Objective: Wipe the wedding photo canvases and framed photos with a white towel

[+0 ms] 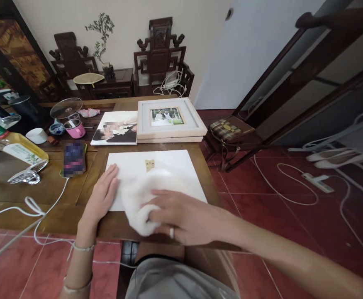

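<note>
A white board (pixel 175 166) with a small tan hanger tab (pixel 149 165) lies flat on the wooden table (pixel 53 187) in front of me. My left hand (pixel 102 194) rests flat on the board's left edge, fingers stretched out. My right hand (pixel 181 216), with a ring on one finger, presses a fluffy white cloth (pixel 144 193) onto the board's near part, fingers curled over it.
Behind the board lie a light wooden picture frame (pixel 170 119) and a photo print (pixel 115 128). To the left are a phone (pixel 74 158) on a white cable, a pink mug (pixel 74 128), a yellow tray (pixel 22 149) and bottles. Cables and a power strip (pixel 316 182) cross the red tile floor.
</note>
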Available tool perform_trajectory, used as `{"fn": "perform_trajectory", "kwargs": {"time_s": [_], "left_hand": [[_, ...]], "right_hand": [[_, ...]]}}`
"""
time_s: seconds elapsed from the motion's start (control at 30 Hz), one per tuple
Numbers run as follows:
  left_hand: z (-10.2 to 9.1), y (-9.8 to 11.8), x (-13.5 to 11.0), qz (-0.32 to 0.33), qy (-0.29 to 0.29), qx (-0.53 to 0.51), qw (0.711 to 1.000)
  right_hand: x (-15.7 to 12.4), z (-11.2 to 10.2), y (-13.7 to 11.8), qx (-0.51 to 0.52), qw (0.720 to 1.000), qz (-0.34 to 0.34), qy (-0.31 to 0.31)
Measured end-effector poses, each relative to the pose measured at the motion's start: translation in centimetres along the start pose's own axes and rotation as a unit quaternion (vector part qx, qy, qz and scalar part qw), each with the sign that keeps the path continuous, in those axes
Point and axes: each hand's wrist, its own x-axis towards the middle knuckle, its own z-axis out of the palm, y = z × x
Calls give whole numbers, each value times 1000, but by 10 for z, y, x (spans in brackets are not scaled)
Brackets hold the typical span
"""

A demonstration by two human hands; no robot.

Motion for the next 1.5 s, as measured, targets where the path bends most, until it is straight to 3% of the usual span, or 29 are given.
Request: {"fn": "perform_trajectory", "kwargs": {"time_s": [0.13, 0.27, 0.47, 0.63, 0.77, 0.9, 1.07, 1.2, 1.3, 1.4, 1.5], "left_hand": [[4, -3, 0, 10, -25, 29, 999], [4, -5, -1, 9, -33, 37, 999], [4, -5, 0, 6, -28, 41, 999], [3, -6, 1, 2, -24, 32, 999], [2, -8, 2, 1, -22, 32, 999], [2, -8, 2, 9, -25, 26, 999], [3, -8, 0, 10, -25, 20, 999], [3, -8, 0, 6, -22, 22, 999], [3, -8, 1, 5, -22, 20, 1000], [3, -7, 1, 2, -26, 22, 999], [4, -5, 1, 0, -25, 23, 999]], "right_hand": [[-17, -14, 26, -14, 992, 119, 38], [-10, -14, 57, -5, 983, 146, 114], [57, -12, 77, 147, 950, 190, 198], [126, -10, 83, 133, 970, 144, 147], [146, -9, 85, 97, 974, 142, 146], [113, -15, 92, 93, 966, 168, 172], [32, -30, 114, 112, 943, 221, 221], [-24, -32, 118, 59, 927, 269, 254], [-50, -21, 97, 35, 925, 289, 243], [-67, -7, 56, 33, 942, 268, 199], [-78, -3, 13, 66, 972, 201, 104]]}}
